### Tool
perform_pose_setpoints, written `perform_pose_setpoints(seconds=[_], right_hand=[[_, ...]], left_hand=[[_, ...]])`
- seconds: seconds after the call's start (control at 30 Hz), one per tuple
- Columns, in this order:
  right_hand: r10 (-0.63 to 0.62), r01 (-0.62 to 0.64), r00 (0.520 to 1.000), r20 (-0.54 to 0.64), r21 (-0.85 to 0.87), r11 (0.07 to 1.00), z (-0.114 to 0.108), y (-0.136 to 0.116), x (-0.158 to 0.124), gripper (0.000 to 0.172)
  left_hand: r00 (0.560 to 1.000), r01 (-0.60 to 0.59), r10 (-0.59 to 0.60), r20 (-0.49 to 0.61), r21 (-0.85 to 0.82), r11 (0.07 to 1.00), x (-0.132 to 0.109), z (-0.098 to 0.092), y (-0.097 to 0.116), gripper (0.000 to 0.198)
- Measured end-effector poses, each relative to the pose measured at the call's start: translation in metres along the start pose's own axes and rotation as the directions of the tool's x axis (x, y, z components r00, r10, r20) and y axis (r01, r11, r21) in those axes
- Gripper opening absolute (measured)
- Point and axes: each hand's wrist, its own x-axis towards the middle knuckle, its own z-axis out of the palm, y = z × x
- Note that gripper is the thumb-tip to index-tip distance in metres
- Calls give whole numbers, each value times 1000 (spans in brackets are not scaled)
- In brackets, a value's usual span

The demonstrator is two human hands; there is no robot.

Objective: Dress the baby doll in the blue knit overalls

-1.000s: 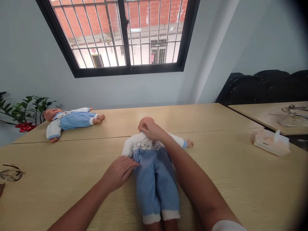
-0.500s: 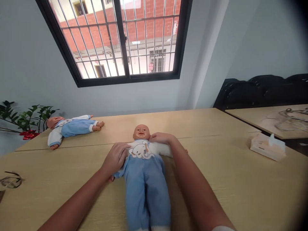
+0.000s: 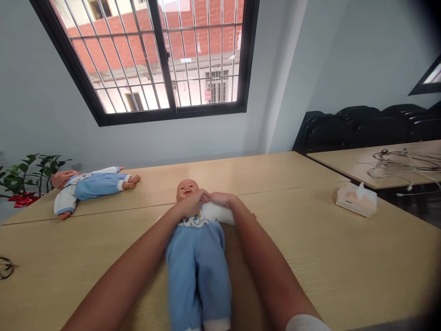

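A baby doll (image 3: 198,257) in blue fleece trousers and a white top lies face up on the wooden table (image 3: 344,266), head away from me. My left hand (image 3: 190,205) rests at the doll's neck with fingers curled on the collar of its top. Touching it from the right, my right hand (image 3: 217,199) is also closed on the collar, over the doll's shoulder. Both forearms run along the doll's sides.
A second, similarly dressed doll (image 3: 87,187) lies at the back left. A potted plant (image 3: 24,177) stands beyond it. A tissue box (image 3: 356,199) sits at the right. Cables (image 3: 403,162) lie on another table, black chairs (image 3: 361,128) behind. Glasses (image 3: 5,267) lie at the left edge.
The doll went from face down to face up. My left hand moved from the doll's side up to its neck, meeting my right hand at the collar. The view shifted right.
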Motion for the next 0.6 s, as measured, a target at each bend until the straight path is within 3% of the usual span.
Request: perform_pose_setpoints(seconds=[0.17, 0.33, 0.47, 0.53, 0.6], right_hand=[[34, -34, 999, 6, 46, 998, -9, 4, -37, 31], [24, -25, 999, 24, 18, 1000, -13, 4, -98, 47], [-7, 4, 997, 72, 41, 999, 7, 0, -148, 52], [-51, 50, 999, 20, 53, 997, 22, -1, -169, 51], [-67, 70, 993, -102, 22, 997, 37, 0, -184, 46]], left_hand=[[994, 98, -101, 41, 68, 993, 4, -9, -8, 41], [983, 130, -146, 108, 148, 980, 9, -13, -17, 33], [979, 118, -144, 142, 182, 976, 12, -13, -20, 35], [978, 115, -145, 151, 191, 975, 14, -13, -19, 37], [977, 115, -146, 152, 198, 973, 14, -12, -18, 37]])
